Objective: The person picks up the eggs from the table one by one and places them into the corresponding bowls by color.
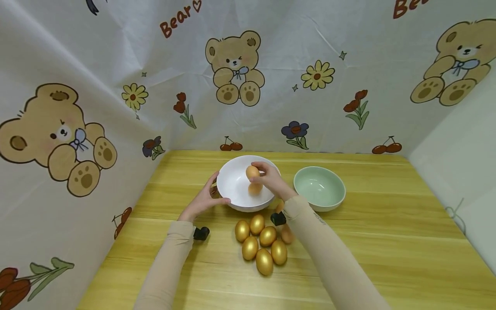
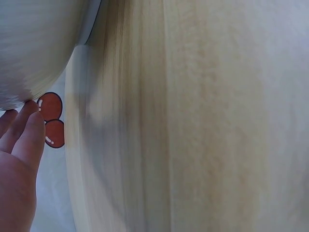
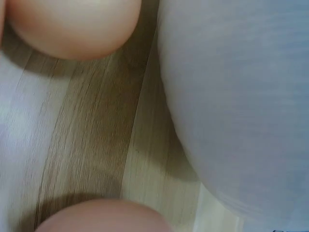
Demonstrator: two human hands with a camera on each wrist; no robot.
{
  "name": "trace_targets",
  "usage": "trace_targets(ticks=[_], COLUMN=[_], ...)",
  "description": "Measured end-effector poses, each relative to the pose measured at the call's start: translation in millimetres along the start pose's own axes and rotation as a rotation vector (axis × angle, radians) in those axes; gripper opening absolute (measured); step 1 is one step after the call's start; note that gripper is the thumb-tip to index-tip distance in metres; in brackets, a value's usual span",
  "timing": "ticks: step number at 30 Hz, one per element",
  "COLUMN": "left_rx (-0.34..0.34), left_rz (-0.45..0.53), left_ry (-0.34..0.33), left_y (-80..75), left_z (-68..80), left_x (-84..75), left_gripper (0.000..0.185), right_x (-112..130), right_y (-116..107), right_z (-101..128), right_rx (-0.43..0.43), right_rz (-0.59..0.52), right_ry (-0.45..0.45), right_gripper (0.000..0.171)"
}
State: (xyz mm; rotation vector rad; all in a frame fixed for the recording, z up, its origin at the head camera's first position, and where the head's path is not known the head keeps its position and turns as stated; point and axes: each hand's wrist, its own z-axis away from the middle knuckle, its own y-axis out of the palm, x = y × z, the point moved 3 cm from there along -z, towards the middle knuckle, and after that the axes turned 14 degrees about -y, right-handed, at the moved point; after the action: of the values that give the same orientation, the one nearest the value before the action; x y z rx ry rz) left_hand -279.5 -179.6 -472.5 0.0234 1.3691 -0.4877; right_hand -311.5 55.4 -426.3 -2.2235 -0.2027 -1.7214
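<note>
Nearest, beige fabric sleeves (image 1: 166, 263). Pinched in right hand (image 1: 272, 179): 1 smooth light-brown egg (image 1: 252, 172), over round white bowl (image 1: 231, 185) near yellow wooden tabletop (image 1: 387, 245)'s back edge. Against bowl's side: left hand (image 1: 202, 203), fingers unclosed. Apparently done: 1 brown egg (image 1: 255, 189) inside. Seemingly left: 2 loose brown eggs (image 1: 287, 235) beside right sleeve, perhaps 6 shiny golden eggs (image 1: 265, 261). Nearer right edge: 1 glossy pale-green bowl (image 1: 320, 188).

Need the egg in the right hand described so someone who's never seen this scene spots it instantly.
On the wooden table, find the white bowl, left of the pale green bowl. Over it, the right hand pinches a light-brown egg. Unlike the golden eggs it's not metallic; unlike the brown egg just below, it's the upper one.
</note>
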Motion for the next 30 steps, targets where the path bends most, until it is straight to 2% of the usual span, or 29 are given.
trace_targets(ticks=[6,11,19,30], left_rx=[-0.004,0.007,0.045,0.031], left_rz=[-0.005,-0.005,-0.015,-0.028], left_ry=[0.001,0.002,0.007,0.015], left_y=[0.0,0.3,3.4,2.1], left_z=[0.8,2.5,16.4,17.8], left_x=[-1.8,-5.3,-26.3,-27.0], left_gripper=[0.106,0.104,0.104,0.104], right_x=[-2.9,-4.3,-8.3,-14.9], right_y=[0.0,0.7,2.9,6.9], right_z=[-4.2,-6.5,-8.8,-9.4], right_rx=[-0.100,-0.143,-0.136,-0.071], right_rz=[0.056,0.103,0.092,0.103], right_ry=[0.093,0.146,0.208,0.277], right_gripper=[0.056,0.054,0.055,0.053])
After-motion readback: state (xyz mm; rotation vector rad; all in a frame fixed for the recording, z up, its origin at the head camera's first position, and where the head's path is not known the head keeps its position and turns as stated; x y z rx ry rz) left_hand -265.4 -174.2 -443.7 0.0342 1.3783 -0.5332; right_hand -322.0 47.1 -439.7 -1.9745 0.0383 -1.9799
